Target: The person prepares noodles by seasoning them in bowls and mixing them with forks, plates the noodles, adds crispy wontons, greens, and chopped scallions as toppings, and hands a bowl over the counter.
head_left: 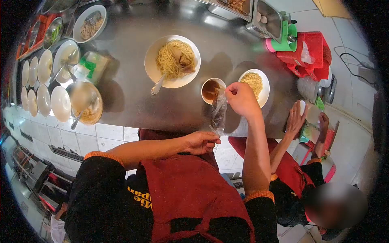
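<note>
A clear plastic bag stretches between my two hands at the table's near edge. My right hand pinches its upper end, just beside a small white bowl of brown broth. The lower end meets the closed fingers of my left hand, in front of my red apron. Behind the broth stands a large white bowl of noodles with meat on top and a spoon leaning in it. To the right of the broth, partly behind my right hand, is a white dish of noodles.
Stacked white bowls and a spoon-holding bowl line the left. A red basket, green holder and metal trays stand back right. A co-worker's hands work at the table's right end.
</note>
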The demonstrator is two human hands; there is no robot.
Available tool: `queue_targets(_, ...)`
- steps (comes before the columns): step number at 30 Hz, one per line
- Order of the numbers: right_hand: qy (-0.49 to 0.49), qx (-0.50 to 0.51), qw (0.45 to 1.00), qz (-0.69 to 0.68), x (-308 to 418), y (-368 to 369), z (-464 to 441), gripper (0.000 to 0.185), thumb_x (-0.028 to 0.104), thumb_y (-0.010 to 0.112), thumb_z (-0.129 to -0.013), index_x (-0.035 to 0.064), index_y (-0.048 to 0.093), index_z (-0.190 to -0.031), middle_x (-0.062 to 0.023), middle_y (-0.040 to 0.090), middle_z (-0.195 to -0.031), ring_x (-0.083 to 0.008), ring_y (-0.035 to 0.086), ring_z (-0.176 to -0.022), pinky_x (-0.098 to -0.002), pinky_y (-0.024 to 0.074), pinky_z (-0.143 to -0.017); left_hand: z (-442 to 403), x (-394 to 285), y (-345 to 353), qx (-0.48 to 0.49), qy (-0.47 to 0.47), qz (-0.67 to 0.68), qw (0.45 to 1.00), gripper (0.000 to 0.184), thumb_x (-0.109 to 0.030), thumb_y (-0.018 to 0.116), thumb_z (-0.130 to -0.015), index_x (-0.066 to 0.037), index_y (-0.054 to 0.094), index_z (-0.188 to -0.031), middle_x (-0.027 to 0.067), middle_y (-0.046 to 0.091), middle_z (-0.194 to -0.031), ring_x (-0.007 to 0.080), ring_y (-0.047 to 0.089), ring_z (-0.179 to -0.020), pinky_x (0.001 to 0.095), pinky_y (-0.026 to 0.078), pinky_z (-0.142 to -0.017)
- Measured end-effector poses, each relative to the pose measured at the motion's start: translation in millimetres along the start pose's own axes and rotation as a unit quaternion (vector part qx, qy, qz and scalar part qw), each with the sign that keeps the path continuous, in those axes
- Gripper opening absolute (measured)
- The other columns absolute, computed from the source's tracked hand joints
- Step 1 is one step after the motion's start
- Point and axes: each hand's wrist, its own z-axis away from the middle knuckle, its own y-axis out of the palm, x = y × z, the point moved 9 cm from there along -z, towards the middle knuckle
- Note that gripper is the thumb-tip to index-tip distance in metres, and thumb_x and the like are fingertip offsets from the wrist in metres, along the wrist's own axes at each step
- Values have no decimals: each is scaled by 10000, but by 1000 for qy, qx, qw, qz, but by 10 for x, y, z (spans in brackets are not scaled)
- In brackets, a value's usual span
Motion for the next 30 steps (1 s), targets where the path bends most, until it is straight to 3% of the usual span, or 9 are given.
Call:
queue_targets(8, -31, -3, 998, 52, 85, -35, -122, 209, 166, 608, -804, -28, 687, -797, -240, 663, -830, -399, 647, -806, -438, 515, -774, 0, -4, 62, -11, -4, 32, 999, 138, -205, 528, -994, -77, 579, -984, 0, 598, -936, 69, 436, -639, 260, 399, -651)
queue_targets(11, 17, 28, 999, 40, 78, -13, -149, 215, 170, 604, -797, -28, 689, -799, -246, 661, -861, -405, 644, -836, -441, 513, -801, -3, -26, 137, 10, -3, 24, 1000, 137, -203, 528, -993, -75, 579, -993, 0, 596, -947, 66, 437, -639, 258, 399, -658)
queue_targets(13, -26, -1, 998, 65, 132, -41, -172, 215, 171, 605, -790, -24, 694, -801, -249, 663, -854, -409, 647, -828, -444, 515, -806, -2, -42, 190, 21, -2, 27, 999, 142, -206, 525, -995, -74, 578, -998, -1, 594, -950, 66, 437, -638, 259, 399, -662)
queue_targets(20, -27, 6, 996, 85, 183, -26, -236, 196, 141, 589, -776, -12, 707, -804, -252, 667, -839, -413, 657, -825, -448, 521, -808, -16, -35, 270, 31, -7, 44, 999, 154, -218, 503, -1004, -77, 563, -991, -1, 585, -942, 63, 430, -631, 257, 399, -674)
queue_targets(22, -63, -28, 991, 114, 207, -27, -268, 214, 165, 614, -786, -35, 691, -790, -221, 663, -742, -375, 656, -708, -419, 523, -699, -5, -46, 343, 40, -11, 52, 998, 149, -216, 502, -1005, -79, 559, -988, -2, 583, -939, 62, 428, -630, 256, 398, -672)
queue_targets(30, -19, -6, 990, 140, 274, -19, -314, 177, 132, 615, -770, -19, 704, -784, -224, 672, -794, -376, 662, -764, -430, 528, -754, 28, -78, 596, 42, -25, 66, 997, 146, -214, 500, -1006, -80, 549, -976, -3, 580, -913, 59, 418, -620, 254, 387, -656)
